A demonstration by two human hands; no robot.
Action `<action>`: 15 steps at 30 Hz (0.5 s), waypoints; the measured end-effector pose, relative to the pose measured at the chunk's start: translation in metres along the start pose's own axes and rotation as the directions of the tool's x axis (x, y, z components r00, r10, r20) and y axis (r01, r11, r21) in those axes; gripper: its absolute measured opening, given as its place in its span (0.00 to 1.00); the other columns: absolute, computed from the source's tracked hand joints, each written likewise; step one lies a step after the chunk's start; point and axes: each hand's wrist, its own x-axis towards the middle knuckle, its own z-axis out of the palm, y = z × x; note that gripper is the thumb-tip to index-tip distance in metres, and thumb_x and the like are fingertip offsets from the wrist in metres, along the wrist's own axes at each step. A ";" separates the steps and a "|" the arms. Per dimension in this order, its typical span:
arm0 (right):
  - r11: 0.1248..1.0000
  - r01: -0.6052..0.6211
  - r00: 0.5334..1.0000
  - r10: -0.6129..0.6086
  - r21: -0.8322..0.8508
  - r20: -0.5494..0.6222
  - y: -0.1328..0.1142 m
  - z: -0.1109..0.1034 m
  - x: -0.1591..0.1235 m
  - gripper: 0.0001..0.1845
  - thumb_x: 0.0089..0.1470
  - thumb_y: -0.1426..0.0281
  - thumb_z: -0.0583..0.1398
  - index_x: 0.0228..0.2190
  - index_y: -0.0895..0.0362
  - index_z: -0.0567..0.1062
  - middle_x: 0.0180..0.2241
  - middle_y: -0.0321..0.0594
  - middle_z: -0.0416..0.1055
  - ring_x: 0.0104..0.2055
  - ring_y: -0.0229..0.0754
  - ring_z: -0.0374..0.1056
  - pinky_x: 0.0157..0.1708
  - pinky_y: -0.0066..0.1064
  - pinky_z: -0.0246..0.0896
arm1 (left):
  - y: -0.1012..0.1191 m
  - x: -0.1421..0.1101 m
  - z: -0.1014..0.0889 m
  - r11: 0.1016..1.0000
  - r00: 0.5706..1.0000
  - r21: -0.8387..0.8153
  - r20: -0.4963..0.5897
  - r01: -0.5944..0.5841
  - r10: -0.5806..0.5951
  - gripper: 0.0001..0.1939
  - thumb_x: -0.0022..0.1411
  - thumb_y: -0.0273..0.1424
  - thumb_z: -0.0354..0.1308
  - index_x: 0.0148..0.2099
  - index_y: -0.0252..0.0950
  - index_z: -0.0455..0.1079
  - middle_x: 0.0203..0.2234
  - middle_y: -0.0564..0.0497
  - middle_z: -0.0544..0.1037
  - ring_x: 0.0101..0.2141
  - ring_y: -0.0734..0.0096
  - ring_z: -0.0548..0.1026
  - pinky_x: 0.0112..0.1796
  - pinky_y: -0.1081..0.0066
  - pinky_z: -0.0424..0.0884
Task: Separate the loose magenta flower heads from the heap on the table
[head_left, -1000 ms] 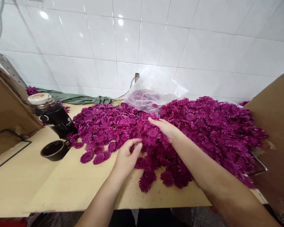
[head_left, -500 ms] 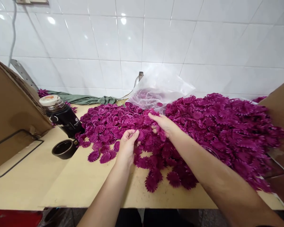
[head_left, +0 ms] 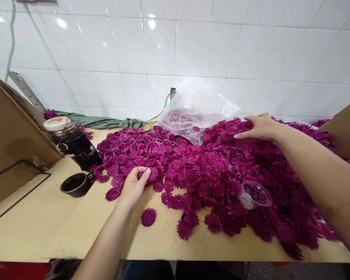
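A broad heap of magenta artificial flower heads [head_left: 189, 167] covers much of the table. At the heap's left front, my left hand [head_left: 135, 184] pinches a flower head [head_left: 153, 173] between thumb and fingers. My right hand [head_left: 259, 127] is over the right part of the heap, fingers spread and pointing left, with nothing visible in its grasp. One flower head [head_left: 148, 217] lies by itself on the table in front of my left hand. A small clear plastic cup [head_left: 255, 194] rests tilted among the flowers below my right forearm.
A black thermos [head_left: 77, 144] with a white lid and a dark cup [head_left: 76, 184] stand on the left. Behind the heap lies a clear plastic bag [head_left: 189, 116] against the tiled wall. Cardboard [head_left: 14, 124] rises at the left edge, and more cardboard [head_left: 345, 128] at the right.
My right hand has let go of its bunch of flowers and moved right over the heap. My left hand has shifted left with a flower head. A loose flower now lies on the bare table.
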 end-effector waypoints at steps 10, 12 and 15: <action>0.911 0.361 0.924 -0.320 -0.201 0.209 -0.034 0.008 -0.013 0.15 0.31 0.89 0.61 0.20 0.58 0.76 0.31 0.47 0.70 0.49 0.59 0.60 0.52 0.60 0.46 | -0.005 0.008 -0.033 0.690 0.880 0.661 -0.094 -0.295 0.466 0.07 0.50 0.37 0.53 0.30 0.40 0.68 0.31 0.47 0.72 0.39 0.56 0.69 0.44 0.56 0.64; 0.885 0.444 0.884 -0.407 -0.142 0.230 -0.051 0.015 -0.024 0.14 0.35 0.87 0.59 0.21 0.58 0.76 0.27 0.44 0.69 0.43 0.52 0.63 0.51 0.56 0.49 | 0.000 0.006 -0.036 0.694 0.893 0.663 -0.084 -0.281 0.441 0.08 0.51 0.38 0.52 0.31 0.40 0.67 0.29 0.49 0.74 0.35 0.59 0.71 0.40 0.60 0.66; 0.848 0.528 0.814 -0.523 0.056 0.252 -0.087 0.030 -0.063 0.09 0.45 0.79 0.58 0.25 0.56 0.77 0.27 0.42 0.69 0.38 0.47 0.64 0.48 0.51 0.55 | 0.006 0.005 -0.037 0.720 0.937 0.667 -0.092 -0.193 0.336 0.10 0.51 0.41 0.52 0.32 0.40 0.66 0.25 0.52 0.74 0.28 0.62 0.71 0.32 0.66 0.66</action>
